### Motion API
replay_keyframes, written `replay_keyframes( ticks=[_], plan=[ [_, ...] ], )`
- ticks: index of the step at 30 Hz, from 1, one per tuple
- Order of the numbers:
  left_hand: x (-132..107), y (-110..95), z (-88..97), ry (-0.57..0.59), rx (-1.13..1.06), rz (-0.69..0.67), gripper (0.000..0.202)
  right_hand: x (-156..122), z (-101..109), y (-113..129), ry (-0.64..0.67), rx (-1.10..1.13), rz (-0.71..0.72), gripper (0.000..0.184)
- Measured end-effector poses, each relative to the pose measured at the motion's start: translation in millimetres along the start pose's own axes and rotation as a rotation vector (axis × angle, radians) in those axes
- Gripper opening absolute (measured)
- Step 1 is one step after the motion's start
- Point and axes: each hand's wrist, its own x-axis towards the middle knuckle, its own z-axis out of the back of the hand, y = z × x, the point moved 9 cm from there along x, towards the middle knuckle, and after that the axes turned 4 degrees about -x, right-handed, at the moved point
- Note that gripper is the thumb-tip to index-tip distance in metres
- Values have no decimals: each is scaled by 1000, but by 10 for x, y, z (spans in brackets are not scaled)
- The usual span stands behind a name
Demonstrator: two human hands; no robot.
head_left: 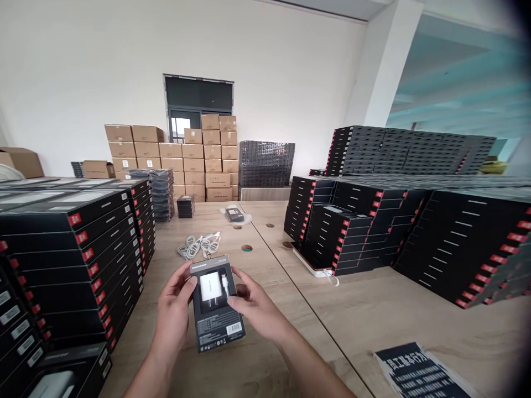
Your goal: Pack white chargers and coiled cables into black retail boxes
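Note:
A dark grey retail box [217, 320] with a clear window showing a white charger [209, 286] and a white cable plug is held between both hands over the wooden table [373, 315]. My left hand [176, 301] grips its left edge with thumb on the front. My right hand [253, 301] pinches the right edge, fingers curled behind. Loose coiled white cables [199, 245] lie on the table just beyond the box.
Tall stacks of black boxes with red tabs stand at the left [83, 260] and right [415, 232]. Brown cartons [199, 157] and black trays [265, 163] line the far wall. A printed dark sheet [418, 373] lies at the near right. A small packaged item [234, 214] lies farther back.

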Motion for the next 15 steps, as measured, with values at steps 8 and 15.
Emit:
replay_keyframes(
  ticks=[8, 15],
  plan=[
    [-4, -30, -3, -11, -31, -8, 52, -2, -28, 64, -21, -36, 47, 65],
    [72, -123, 188, -132, -103, -44, 53, -21, -100, -49, 130, -89, -25, 70]
  ],
)
